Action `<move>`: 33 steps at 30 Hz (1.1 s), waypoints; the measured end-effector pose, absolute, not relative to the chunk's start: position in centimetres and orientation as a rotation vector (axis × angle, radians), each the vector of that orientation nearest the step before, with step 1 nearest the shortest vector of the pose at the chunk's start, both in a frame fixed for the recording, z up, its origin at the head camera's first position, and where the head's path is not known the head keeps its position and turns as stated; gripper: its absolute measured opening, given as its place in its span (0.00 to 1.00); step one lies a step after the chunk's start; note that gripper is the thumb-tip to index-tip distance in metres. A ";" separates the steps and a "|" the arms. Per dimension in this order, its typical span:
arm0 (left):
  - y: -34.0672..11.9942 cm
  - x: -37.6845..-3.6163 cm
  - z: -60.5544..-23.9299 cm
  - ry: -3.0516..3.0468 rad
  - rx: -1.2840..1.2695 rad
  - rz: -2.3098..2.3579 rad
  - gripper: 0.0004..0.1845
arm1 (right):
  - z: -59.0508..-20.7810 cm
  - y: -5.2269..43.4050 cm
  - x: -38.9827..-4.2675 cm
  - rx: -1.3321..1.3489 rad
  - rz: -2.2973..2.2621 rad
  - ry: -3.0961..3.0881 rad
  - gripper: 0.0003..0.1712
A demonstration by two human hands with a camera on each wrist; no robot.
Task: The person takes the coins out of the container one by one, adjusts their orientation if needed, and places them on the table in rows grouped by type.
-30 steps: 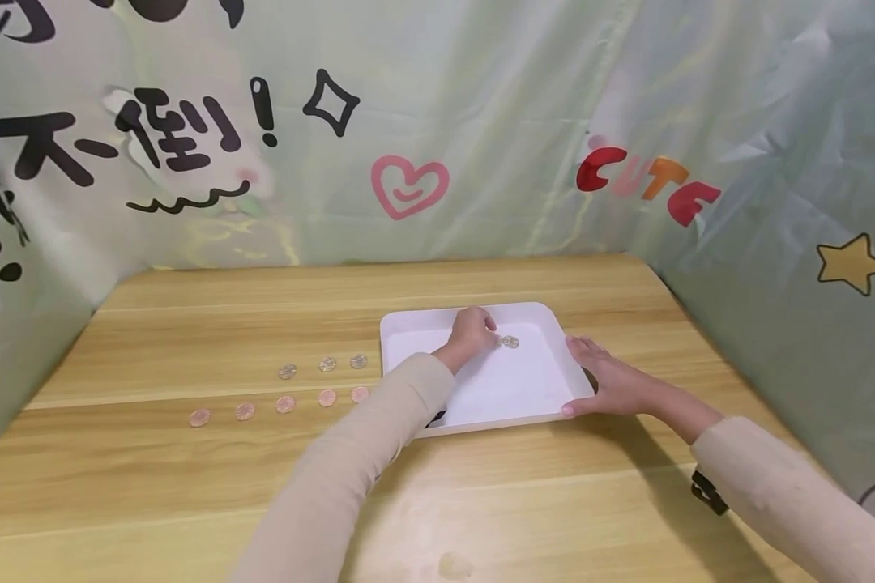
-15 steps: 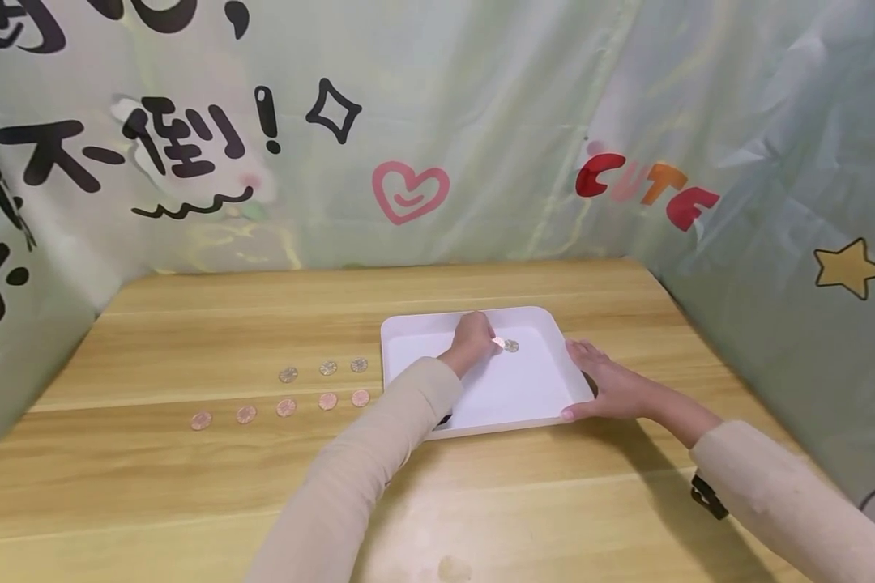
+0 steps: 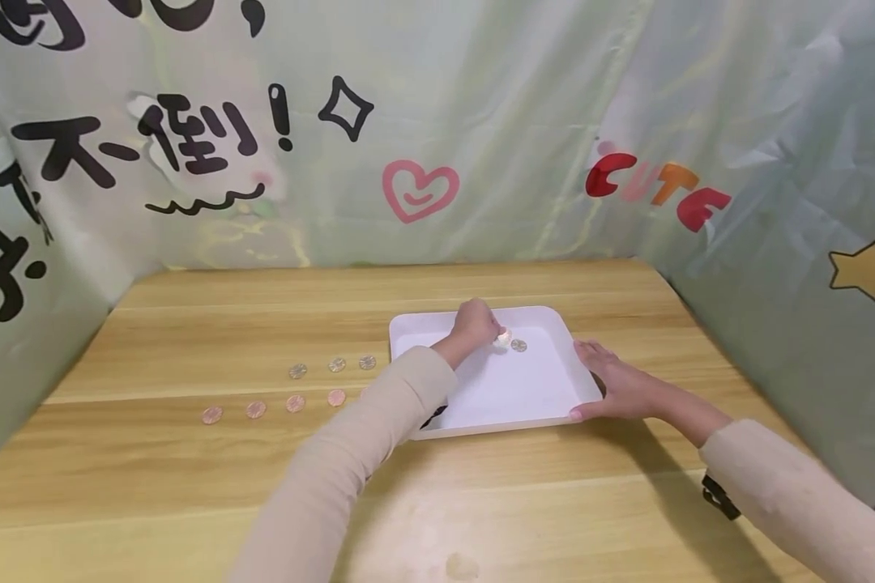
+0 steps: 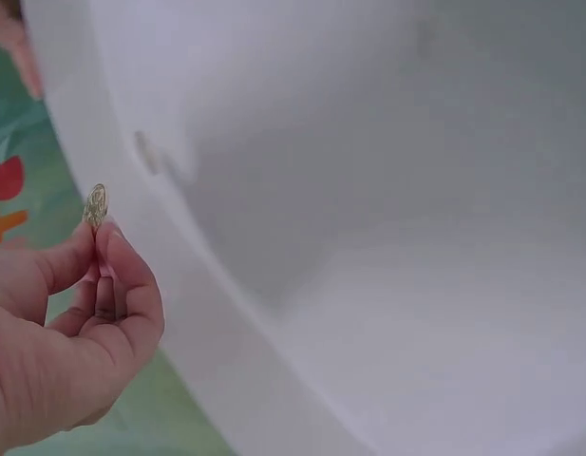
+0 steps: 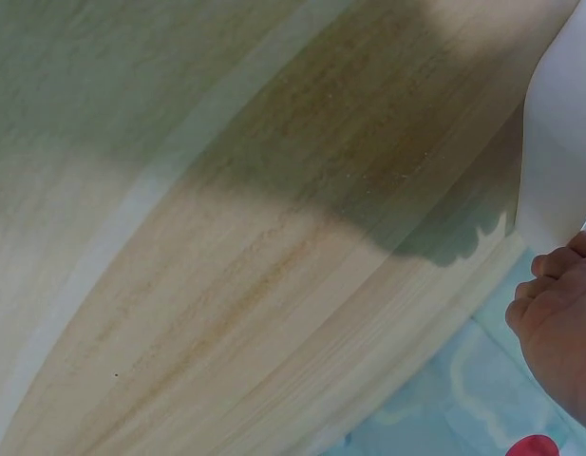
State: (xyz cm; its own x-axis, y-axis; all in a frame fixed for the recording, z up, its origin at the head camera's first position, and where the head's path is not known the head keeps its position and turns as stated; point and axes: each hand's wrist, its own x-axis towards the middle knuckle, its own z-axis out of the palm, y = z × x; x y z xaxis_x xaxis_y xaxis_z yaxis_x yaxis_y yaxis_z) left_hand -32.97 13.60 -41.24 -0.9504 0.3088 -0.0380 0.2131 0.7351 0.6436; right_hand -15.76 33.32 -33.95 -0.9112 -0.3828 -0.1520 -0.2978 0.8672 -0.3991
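In the head view my left hand (image 3: 475,325) is over the far part of a white tray (image 3: 525,397). Its thumb and index finger pinch a round coin (image 4: 96,205) by its edge; the left wrist view shows this coin standing upright above the fingertips. A silvery coin (image 3: 519,345) lies flat on the tray floor, just right of the held one. My right hand (image 3: 620,387) grips the tray's right side, thumb toward the near corner and fingers farther back along the rim. In the right wrist view its fingers (image 5: 555,266) curl against the tray's edge.
Left of the tray, three silvery coins (image 3: 337,365) lie in a row on the wooden table (image 3: 189,486). A row of several copper-coloured coins (image 3: 295,403) lies nearer me, partly covered by my left sleeve (image 3: 364,437). A printed curtain (image 3: 510,121) encloses the table's back and sides.
The coin in my left fingers has come into clearer view and risen slightly off the tray. The right hand keeps its place on the tray, while the head view has shifted slightly.
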 end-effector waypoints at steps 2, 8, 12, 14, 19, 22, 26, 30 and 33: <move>12.0 -29.0 -36.1 2.757 0.407 1.037 0.07 | -34.0 33.3 -15.7 -0.514 -0.550 2.811 0.66; 9.8 -25.3 -31.2 2.711 0.344 1.144 0.07 | -34.2 33.3 -15.6 -0.507 -0.551 2.806 0.66; 8.4 -25.4 -30.6 2.640 0.305 1.262 0.07 | -34.3 33.3 -15.6 -0.495 -0.547 2.803 0.66; 7.6 -25.6 -30.3 2.610 0.284 1.312 0.07 | -34.3 33.3 -15.6 -0.492 -0.550 2.803 0.66; 5.6 -25.6 -29.7 2.590 0.247 1.383 0.07 | -34.2 33.3 -15.7 -0.497 -0.544 2.811 0.66; 4.4 -25.6 -29.5 2.594 0.221 1.401 0.07 | -34.1 33.3 -15.7 -0.500 -0.536 2.811 0.66; 2.9 -25.7 -29.4 2.555 0.180 1.471 0.07 | -34.0 33.3 -15.8 -0.501 -0.525 2.815 0.66; 1.5 -25.5 -29.3 2.531 0.162 1.522 0.08 | -33.9 33.3 -15.8 -0.503 -0.523 2.816 0.66; 0.4 -25.4 -29.4 2.530 0.156 1.529 0.08 | -33.9 33.2 -15.8 -0.506 -0.534 2.813 0.66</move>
State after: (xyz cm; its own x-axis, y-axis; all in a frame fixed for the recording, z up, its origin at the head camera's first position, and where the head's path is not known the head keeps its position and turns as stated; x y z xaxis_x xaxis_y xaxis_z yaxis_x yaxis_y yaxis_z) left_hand -25.42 0.42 -29.35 -0.9781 0.1825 -0.1001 -0.0038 0.4651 0.8852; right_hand -15.77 33.22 -33.87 -0.9128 -0.3750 -0.1615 -0.2898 0.8737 -0.3907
